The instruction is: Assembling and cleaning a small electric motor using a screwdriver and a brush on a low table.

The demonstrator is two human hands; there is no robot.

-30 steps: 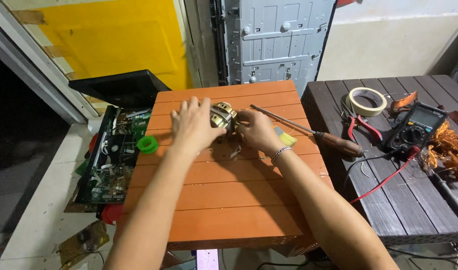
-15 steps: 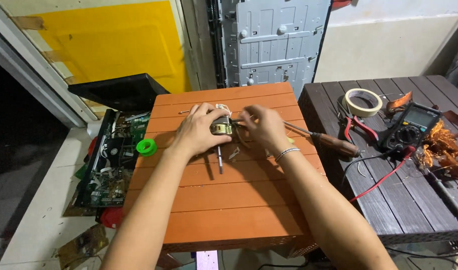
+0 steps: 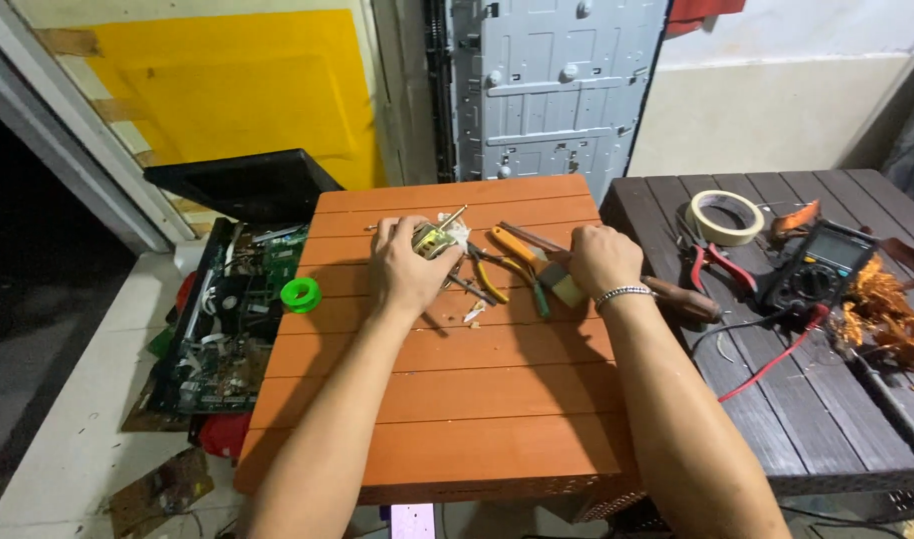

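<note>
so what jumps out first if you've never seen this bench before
The two hands on the orange slatted table: the left hand rests on a small wound transformer, the right hand over a wooden-handled tool. A green solder reel sits at the table's left edge; a multimeter lies on the dark table to the right.

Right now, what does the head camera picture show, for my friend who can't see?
A person's left hand holds a small metal part on an orange table, while the right hand rests by yellow-handled pliers. A tape roll sits on the dark table.
</note>
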